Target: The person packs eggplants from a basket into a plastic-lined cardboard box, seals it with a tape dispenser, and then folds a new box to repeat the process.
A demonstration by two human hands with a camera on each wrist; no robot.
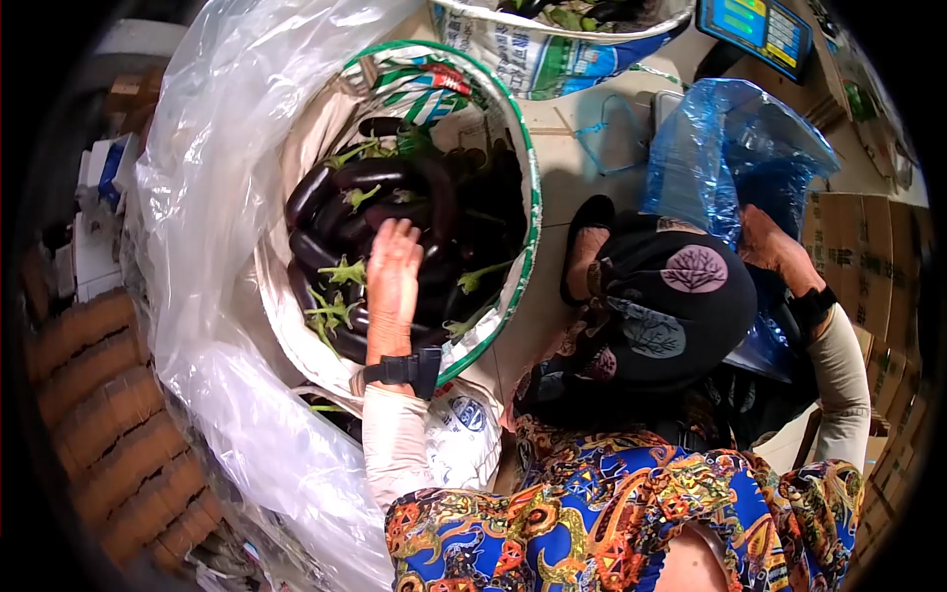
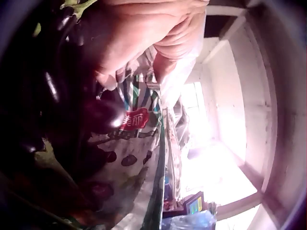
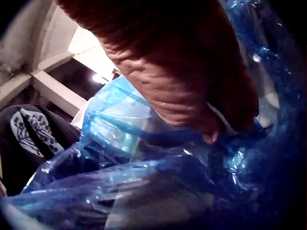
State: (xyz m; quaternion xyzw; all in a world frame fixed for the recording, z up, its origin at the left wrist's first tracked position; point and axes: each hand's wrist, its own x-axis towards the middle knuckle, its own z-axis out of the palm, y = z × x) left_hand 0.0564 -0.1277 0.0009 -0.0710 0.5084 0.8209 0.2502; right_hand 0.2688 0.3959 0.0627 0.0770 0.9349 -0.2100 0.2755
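My left hand (image 1: pixel 395 281) reaches into a round woven sack (image 1: pixel 534 212) with a green rim, filled with glossy dark eggplants (image 1: pixel 314 192) with green stems. Its fingers are extended over the pile, fingertips right at the eggplants. The left wrist view has the thumb apart from the fingers, close above an eggplant (image 2: pixel 108 115). On the other side, my right hand (image 1: pixel 774 245) pinches the edge of a blue plastic bag (image 1: pixel 705 128). Up close, the right fingertips (image 3: pixel 211 136) press into the thin blue film. The bag's mouth gapes, and its lower part is partly hidden behind the knee.
A digital scale display (image 1: pixel 758 35) stands at the upper right. Another sack (image 1: pixel 572 69) of produce is at the top. Clear plastic sheeting (image 1: pixel 207 247) spreads along the left of the eggplant sack. Cardboard boxes (image 1: pixel 853 257) line the right side. A bent knee (image 1: pixel 681 296) sits between both hands.
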